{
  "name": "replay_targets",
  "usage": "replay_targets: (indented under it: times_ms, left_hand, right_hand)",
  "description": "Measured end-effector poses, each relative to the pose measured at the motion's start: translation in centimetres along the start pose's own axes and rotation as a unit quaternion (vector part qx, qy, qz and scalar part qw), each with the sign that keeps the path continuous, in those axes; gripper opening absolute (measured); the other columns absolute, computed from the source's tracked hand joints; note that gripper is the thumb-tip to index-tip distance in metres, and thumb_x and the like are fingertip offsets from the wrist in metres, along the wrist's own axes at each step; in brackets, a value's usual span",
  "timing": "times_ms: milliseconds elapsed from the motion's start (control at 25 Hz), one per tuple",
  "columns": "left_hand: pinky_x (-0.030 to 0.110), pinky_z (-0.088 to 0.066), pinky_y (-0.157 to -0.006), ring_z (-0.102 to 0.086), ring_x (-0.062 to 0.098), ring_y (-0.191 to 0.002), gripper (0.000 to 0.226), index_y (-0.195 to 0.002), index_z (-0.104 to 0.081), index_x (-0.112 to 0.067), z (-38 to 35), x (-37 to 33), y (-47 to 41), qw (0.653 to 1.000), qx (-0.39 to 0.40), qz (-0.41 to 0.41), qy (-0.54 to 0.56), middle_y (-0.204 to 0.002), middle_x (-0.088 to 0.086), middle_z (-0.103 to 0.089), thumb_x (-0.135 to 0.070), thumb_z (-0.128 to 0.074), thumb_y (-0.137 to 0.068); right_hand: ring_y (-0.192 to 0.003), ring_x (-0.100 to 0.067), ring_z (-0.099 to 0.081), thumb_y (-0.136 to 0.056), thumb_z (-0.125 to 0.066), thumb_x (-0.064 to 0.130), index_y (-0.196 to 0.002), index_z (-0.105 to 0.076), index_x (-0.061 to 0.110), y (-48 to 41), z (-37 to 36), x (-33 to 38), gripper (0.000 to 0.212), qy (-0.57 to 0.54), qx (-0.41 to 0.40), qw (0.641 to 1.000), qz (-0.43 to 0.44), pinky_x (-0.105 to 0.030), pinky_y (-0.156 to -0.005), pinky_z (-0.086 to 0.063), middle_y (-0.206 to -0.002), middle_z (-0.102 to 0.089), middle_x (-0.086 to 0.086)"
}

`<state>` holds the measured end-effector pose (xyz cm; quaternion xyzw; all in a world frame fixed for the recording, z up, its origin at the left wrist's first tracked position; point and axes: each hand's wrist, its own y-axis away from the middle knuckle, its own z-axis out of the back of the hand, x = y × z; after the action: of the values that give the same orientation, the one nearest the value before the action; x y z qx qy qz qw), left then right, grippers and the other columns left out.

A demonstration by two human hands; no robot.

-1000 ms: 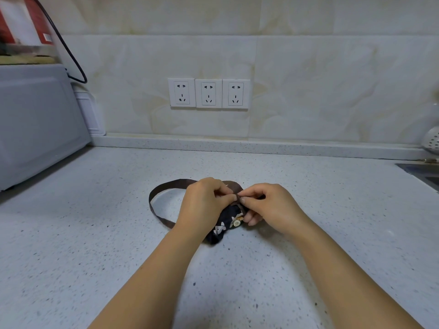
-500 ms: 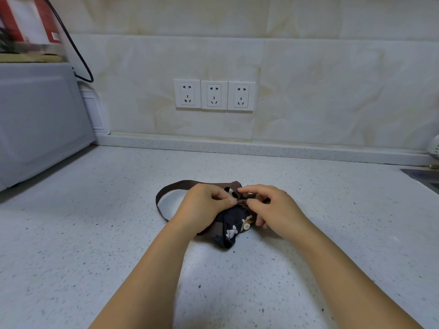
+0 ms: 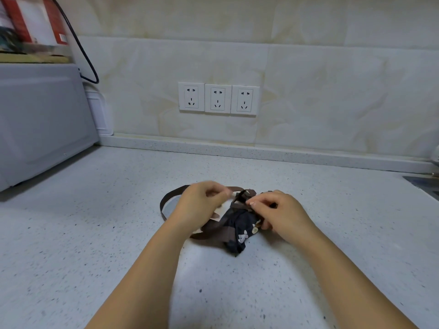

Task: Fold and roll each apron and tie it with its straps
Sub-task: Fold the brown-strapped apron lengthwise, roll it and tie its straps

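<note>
A small rolled apron [image 3: 238,227], dark navy with white print and brown trim, lies on the speckled countertop [image 3: 95,233]. Its brown strap [image 3: 166,203] loops out to the left behind my left hand. My left hand [image 3: 202,205] hovers over the roll's left end, blurred, fingers curled around strap material. My right hand [image 3: 278,213] rests on the roll's right end and pinches a brown strap at the top of the bundle. Part of the roll is hidden under both hands.
A grey appliance [image 3: 40,124] stands at the left with a black cable [image 3: 80,48] behind it. Three wall sockets [image 3: 218,99] sit on the tiled backsplash. A sink edge [image 3: 425,184] shows at the far right.
My hands have drawn slightly apart over the bundle, the left one moving left with the strap. The roll has shifted a little and more pale lining shows under my left hand.
</note>
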<state>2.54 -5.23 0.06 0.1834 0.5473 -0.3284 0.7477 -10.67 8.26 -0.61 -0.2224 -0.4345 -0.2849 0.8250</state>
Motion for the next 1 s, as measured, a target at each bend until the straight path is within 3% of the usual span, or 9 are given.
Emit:
replay_targets:
  times_ms: [80, 160, 280, 440, 640, 760, 840, 920, 1000]
  left_hand:
    - [0.026, -0.051, -0.076, -0.063, 0.012, -0.09, 0.016, -0.102, -0.067, -0.033, 0.9, 0.7, -1.1, 0.995, -0.087, -0.008, -0.043, -0.096, -0.01, -0.07, -0.023, -0.059, -0.093]
    - [0.037, -0.041, -0.101, -0.042, 0.023, -0.126, 0.044, -0.13, -0.052, -0.039, 1.5, 2.2, -1.9, 0.961, -0.114, 0.028, -0.252, -0.135, -0.006, -0.052, -0.025, -0.056, -0.089]
    - [0.045, -0.021, -0.115, -0.016, 0.029, -0.143, 0.074, -0.15, -0.025, -0.036, 1.0, 3.7, -2.2, 0.908, -0.053, 0.078, -0.408, -0.157, 0.002, -0.022, -0.044, -0.06, -0.085]
    - [0.042, -0.025, -0.113, -0.023, 0.032, -0.138, 0.084, -0.151, -0.022, -0.033, -0.1, 4.5, -2.6, 0.93, -0.042, 0.074, -0.358, -0.154, 0.004, -0.028, -0.056, -0.063, -0.082]
    - [0.036, -0.027, -0.102, -0.026, 0.028, -0.128, 0.079, -0.148, -0.028, -0.031, 0.6, 4.0, -2.7, 0.902, -0.22, 0.032, -0.371, -0.144, 0.005, -0.028, -0.019, -0.063, -0.079]
    - [0.04, -0.029, -0.106, -0.027, 0.029, -0.134, 0.06, -0.133, -0.049, -0.033, 1.2, 4.6, -3.1, 0.903, -0.205, 0.065, -0.371, -0.144, 0.001, -0.036, -0.025, -0.068, -0.076]
    - [0.043, -0.048, -0.093, -0.054, 0.029, -0.114, 0.025, -0.103, -0.065, -0.026, 1.3, 4.5, -3.2, 0.956, -0.164, 0.054, -0.236, -0.113, 0.001, -0.063, -0.026, -0.067, -0.078]
    - [0.045, -0.056, -0.087, -0.067, 0.031, -0.098, 0.01, -0.091, -0.069, -0.014, 1.1, 3.2, -2.6, 0.99, -0.11, 0.058, 0.072, -0.09, 0.006, -0.073, -0.021, -0.065, -0.085]
    - [0.049, -0.052, -0.095, -0.067, 0.03, -0.107, 0.022, -0.103, -0.07, -0.007, 0.7, 1.8, -1.8, 0.933, 0.014, 0.092, 0.347, -0.103, 0.011, -0.074, -0.023, -0.059, -0.093]
  right_hand:
    - [-0.059, -0.011, -0.06, -0.096, -0.048, 0.03, -0.107, -0.065, 0.03, -0.4, 0.5, -0.1, 0.02, -0.046, -0.082, 0.994, -0.056, -0.028, -0.058, -0.049, -0.079, -0.062, 0.004]
    - [-0.083, -0.018, -0.064, -0.092, -0.043, 0.051, -0.125, -0.05, 0.031, -0.4, 0.3, 0.0, 0.039, 0.028, -0.131, 0.985, -0.105, -0.036, -0.072, -0.051, -0.107, -0.061, 0.0]
    - [-0.113, -0.023, -0.054, -0.079, -0.045, 0.077, -0.147, -0.023, 0.034, 0.6, -1.8, 0.7, 0.083, 0.137, -0.061, 0.983, -0.105, -0.034, -0.079, -0.042, -0.141, -0.027, -0.001]
    - [-0.093, -0.008, -0.054, -0.082, -0.067, 0.044, -0.146, -0.029, 0.031, 0.7, -3.2, 1.6, 0.076, -0.001, 0.002, 0.995, -0.104, -0.024, -0.076, -0.044, -0.13, -0.018, 0.006]
    - [-0.099, -0.007, -0.054, -0.083, -0.063, 0.011, -0.136, -0.041, 0.043, 0.8, -0.9, 1.3, 0.065, -0.099, 0.013, 0.993, -0.067, -0.021, -0.07, -0.046, -0.133, -0.034, 0.008]
    - [-0.1, -0.013, -0.058, -0.081, -0.061, 0.006, -0.13, -0.045, 0.05, 0.6, 1.1, 1.0, 0.068, -0.126, -0.021, 0.992, -0.019, -0.027, -0.076, -0.05, -0.129, -0.047, 0.015]
    - [-0.101, -0.015, -0.06, -0.075, -0.062, 0.009, -0.126, -0.048, 0.052, 0.4, 2.0, 0.7, 0.068, -0.153, -0.036, 0.988, -0.004, -0.032, -0.081, -0.052, -0.125, -0.053, 0.017]
    - [-0.101, -0.017, -0.062, -0.065, -0.058, 0.014, -0.123, -0.052, 0.051, 0.2, 2.6, 0.4, 0.069, -0.198, -0.044, 0.979, 0.008, -0.032, -0.078, -0.052, -0.123, -0.057, 0.013]
    - [-0.098, -0.016, -0.064, -0.061, -0.053, 0.011, -0.122, -0.057, 0.046, 0.1, 2.9, 0.2, 0.07, -0.252, -0.046, 0.967, 0.015, -0.028, -0.072, -0.051, -0.119, -0.061, 0.006]
